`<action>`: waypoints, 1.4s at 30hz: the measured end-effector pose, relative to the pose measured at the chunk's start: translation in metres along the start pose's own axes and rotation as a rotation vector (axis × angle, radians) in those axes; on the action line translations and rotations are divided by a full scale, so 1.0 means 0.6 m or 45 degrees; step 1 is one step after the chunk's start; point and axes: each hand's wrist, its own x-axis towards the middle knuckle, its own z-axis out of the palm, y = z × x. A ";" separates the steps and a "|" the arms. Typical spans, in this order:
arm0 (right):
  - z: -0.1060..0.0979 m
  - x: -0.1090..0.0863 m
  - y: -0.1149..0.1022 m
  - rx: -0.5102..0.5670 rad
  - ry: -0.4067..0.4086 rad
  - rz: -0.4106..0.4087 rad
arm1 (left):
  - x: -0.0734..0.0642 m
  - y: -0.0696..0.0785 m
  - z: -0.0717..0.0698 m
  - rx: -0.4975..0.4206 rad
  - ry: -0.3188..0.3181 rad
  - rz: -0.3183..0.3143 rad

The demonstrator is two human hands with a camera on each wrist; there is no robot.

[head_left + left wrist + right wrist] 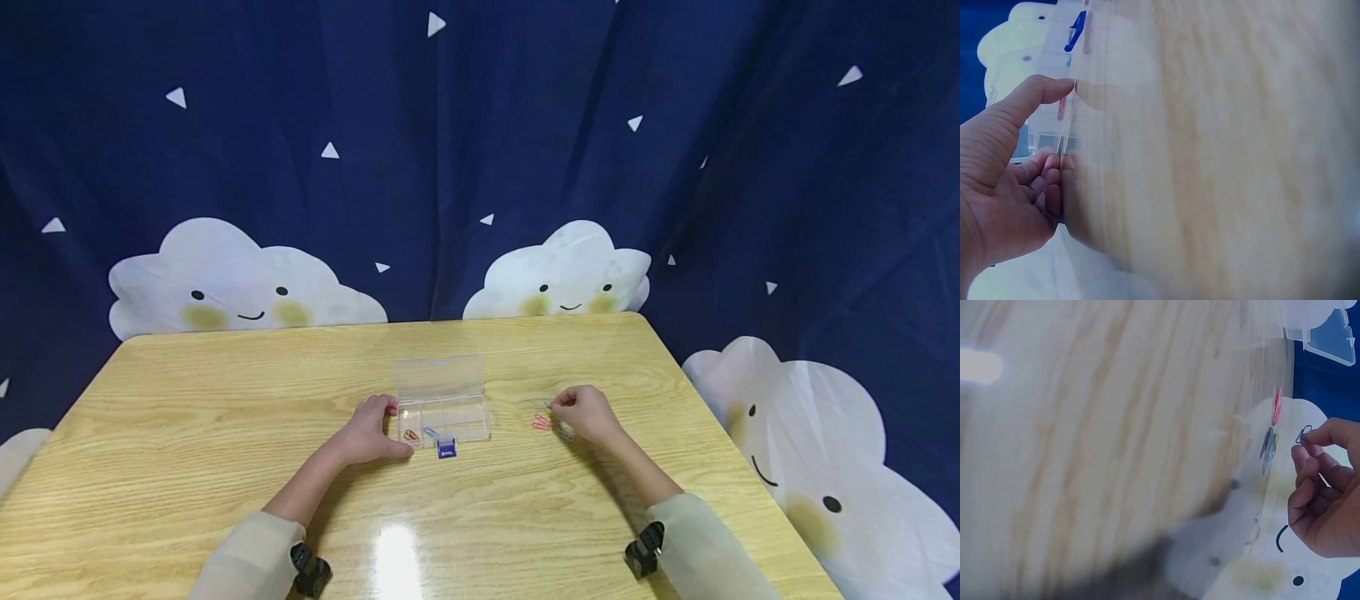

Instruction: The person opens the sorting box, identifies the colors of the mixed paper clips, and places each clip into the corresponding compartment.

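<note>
A clear plastic box [465,435] with compartments lies on the table, its see-through lid [439,377] raised at the back. My left hand [371,431] grips the box's left end, thumb at the front corner and fingers curled at the back. Inside are a red paper clip [410,435] and a light blue paper clip [431,432]. A small dark blue piece [447,449] sits at the front edge. My right hand [588,412] pinches a bluish-grey paper clip [1303,434] between thumb and fingertip, raised above pink paper clips [541,422] and grey paper clips [1268,450].
The wooden table [225,408] reaches back to a dark blue curtain [480,125] with white triangles and smiling clouds. A yellow paper clip [553,413] lies among the loose ones, to the right of the box.
</note>
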 end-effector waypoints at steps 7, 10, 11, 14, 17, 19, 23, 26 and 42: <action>0.006 -0.001 -0.013 0.014 0.001 -0.014 | 0.000 -0.001 0.001 0.002 -0.005 -0.011; 0.011 -0.001 -0.017 0.004 0.004 -0.009 | 0.000 -0.001 0.001 -0.003 -0.006 -0.018; 0.013 -0.001 -0.018 0.001 0.004 -0.008 | 0.000 -0.002 0.001 -0.002 -0.007 -0.017; 0.018 -0.002 -0.020 0.030 -0.019 -0.005 | 0.000 -0.001 0.001 -0.005 -0.008 -0.015; 0.021 -0.003 -0.024 0.072 -0.043 -0.015 | 0.000 0.000 0.000 0.000 -0.006 -0.011; 0.022 -0.003 -0.028 0.097 -0.064 -0.029 | 0.000 0.000 0.000 0.008 -0.002 -0.007; 0.028 -0.004 -0.035 0.118 -0.080 -0.033 | 0.000 0.001 0.000 0.009 0.001 0.000; 0.033 -0.004 -0.040 0.126 -0.079 -0.028 | 0.000 0.000 0.000 0.003 0.001 -0.005; 0.047 -0.004 -0.076 0.086 -0.120 -0.102 | 0.001 0.000 0.000 -0.014 0.005 0.003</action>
